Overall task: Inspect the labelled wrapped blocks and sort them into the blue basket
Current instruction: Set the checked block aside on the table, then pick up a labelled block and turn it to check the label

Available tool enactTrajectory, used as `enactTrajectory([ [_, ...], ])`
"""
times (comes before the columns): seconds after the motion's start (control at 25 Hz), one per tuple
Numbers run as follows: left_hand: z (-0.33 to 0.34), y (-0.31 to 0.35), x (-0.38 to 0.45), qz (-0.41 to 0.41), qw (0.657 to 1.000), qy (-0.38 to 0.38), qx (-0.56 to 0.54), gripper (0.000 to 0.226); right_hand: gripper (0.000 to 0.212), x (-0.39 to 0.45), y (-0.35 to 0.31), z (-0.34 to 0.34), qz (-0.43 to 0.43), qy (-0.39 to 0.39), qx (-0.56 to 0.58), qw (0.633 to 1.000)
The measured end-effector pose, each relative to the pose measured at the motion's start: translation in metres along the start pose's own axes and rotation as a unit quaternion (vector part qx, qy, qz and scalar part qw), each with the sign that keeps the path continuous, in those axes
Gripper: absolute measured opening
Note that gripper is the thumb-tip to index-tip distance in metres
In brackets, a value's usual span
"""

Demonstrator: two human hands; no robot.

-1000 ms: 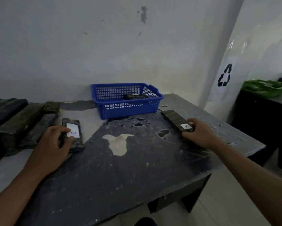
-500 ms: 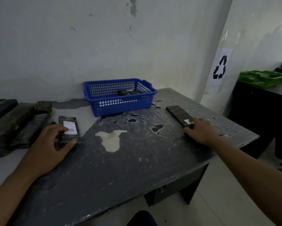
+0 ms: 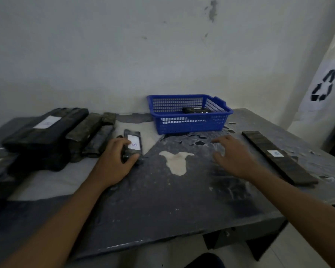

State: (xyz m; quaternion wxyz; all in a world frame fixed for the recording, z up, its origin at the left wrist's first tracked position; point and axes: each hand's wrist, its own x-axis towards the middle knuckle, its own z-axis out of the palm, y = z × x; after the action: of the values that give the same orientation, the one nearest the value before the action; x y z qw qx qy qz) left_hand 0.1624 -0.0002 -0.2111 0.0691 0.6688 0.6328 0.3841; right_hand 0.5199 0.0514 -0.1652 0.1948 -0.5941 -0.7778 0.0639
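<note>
My left hand (image 3: 115, 161) grips a small dark wrapped block (image 3: 134, 144) with a white label, lying on the table left of centre. My right hand (image 3: 233, 154) hovers with spread fingers over the table's middle, holding nothing. A long dark block (image 3: 277, 155) with a white label lies flat to its right. The blue basket (image 3: 189, 120) stands at the back against the wall with one dark wrapped block (image 3: 194, 109) inside.
A pile of larger dark wrapped blocks (image 3: 46, 132) fills the table's left side, one with a white label. The table top (image 3: 162, 200) is worn, with a pale bare patch in the middle. A recycling sign (image 3: 322, 86) hangs on the right wall.
My right hand has let go of the long labelled block and moved left toward the table's middle. The view has swung left. My left hand stays on the small block.
</note>
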Motion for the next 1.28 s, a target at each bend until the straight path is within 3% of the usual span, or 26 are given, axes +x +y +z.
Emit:
enactTrajectory([
  [0.16,-0.007,-0.009,0.003,-0.060,0.993,0.038,-0.095,0.039,0.041,0.030,-0.087,0.041,-0.063,-0.070,0.165,0.982],
  [0.28,-0.011,-0.012,0.009,-0.114,0.967,0.084,-0.211,0.033,0.052,0.059,-0.136,0.058,-0.016,-0.085,0.314,0.946],
  [0.4,-0.016,-0.009,0.010,-0.132,0.933,0.127,-0.310,0.034,0.055,0.078,-0.161,0.085,0.050,-0.052,0.448,0.891],
  [0.48,-0.019,-0.012,0.013,-0.128,0.917,0.150,-0.347,0.034,0.052,0.082,-0.162,0.103,0.046,-0.022,0.505,0.861],
  [0.68,-0.012,-0.009,0.019,-0.082,0.908,0.141,-0.386,0.033,0.036,0.084,-0.154,0.100,0.066,-0.088,0.678,0.727],
  [0.8,-0.009,-0.016,0.026,-0.103,0.867,0.128,-0.471,0.023,0.025,0.085,-0.161,0.106,0.044,-0.070,0.667,0.741],
  [0.88,-0.010,-0.020,0.028,-0.157,0.829,0.093,-0.529,0.018,0.020,0.086,-0.165,0.110,0.046,-0.069,0.679,0.729],
  [1.04,-0.007,-0.022,0.027,-0.166,0.857,0.074,-0.482,0.019,0.020,0.082,-0.165,0.110,0.054,-0.081,0.695,0.712],
  [1.28,-0.011,-0.018,0.027,-0.180,0.827,0.080,-0.526,0.009,0.016,0.074,-0.164,0.110,0.019,-0.076,0.684,0.725],
])
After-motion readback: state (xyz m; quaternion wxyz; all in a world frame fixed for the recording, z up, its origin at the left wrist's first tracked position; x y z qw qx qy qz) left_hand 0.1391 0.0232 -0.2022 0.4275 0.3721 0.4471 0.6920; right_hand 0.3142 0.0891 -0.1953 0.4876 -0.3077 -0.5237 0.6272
